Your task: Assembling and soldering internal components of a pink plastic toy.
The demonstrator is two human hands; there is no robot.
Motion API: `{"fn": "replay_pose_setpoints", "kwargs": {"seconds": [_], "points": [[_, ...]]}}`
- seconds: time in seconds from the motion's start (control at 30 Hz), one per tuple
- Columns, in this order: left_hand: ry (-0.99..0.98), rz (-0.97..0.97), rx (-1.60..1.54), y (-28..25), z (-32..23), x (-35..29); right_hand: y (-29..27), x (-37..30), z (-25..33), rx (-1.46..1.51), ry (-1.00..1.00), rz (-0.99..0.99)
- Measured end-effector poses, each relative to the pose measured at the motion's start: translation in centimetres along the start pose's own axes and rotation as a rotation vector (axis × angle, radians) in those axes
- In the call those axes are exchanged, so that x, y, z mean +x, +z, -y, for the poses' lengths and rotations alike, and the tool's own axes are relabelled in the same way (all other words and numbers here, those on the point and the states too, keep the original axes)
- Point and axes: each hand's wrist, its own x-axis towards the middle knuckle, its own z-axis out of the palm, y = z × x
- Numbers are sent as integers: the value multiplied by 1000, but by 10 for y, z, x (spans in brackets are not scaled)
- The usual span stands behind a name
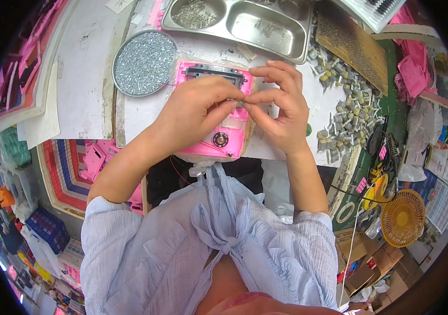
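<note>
A pink plastic housing (240,137) lies on the white worktop in front of me, partly hidden under my hands. A black bar-shaped part (219,72) sits across its far end, and a round black part (220,139) is set into its near end. My left hand (199,107) is over the housing with its thumb and fingers pinched. Opposite it, my right hand (283,107) pinches too, and the fingertips of both hands meet. Between them is something small and dark that I cannot make out. A thin red wire shows beside my left hand.
A round tray of small silver screws (145,63) stands at the far left. Beyond the housing is a metal compartment tray (270,31) with small metal pieces. Several small motor-like parts (347,126) are heaped at the right, beside a brown board (352,44) and a yellow basket (402,218).
</note>
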Motion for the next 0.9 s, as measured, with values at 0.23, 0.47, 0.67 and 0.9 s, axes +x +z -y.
{"fn": "replay_pose_setpoints", "kwargs": {"seconds": [0.23, 0.47, 0.67, 0.9], "points": [[-74, 102, 79, -7, -1, 8, 6, -2, -10, 94, 3, -2], [-155, 66, 35, -9, -2, 6, -45, -21, 4, -124, 56, -90], [20, 7, 209, -8, 0, 1, -199, -160, -10, -120, 723, -885], [-98, 50, 147, -12, -2, 2, -323, -257, -38, 458, 617, -1259]]}}
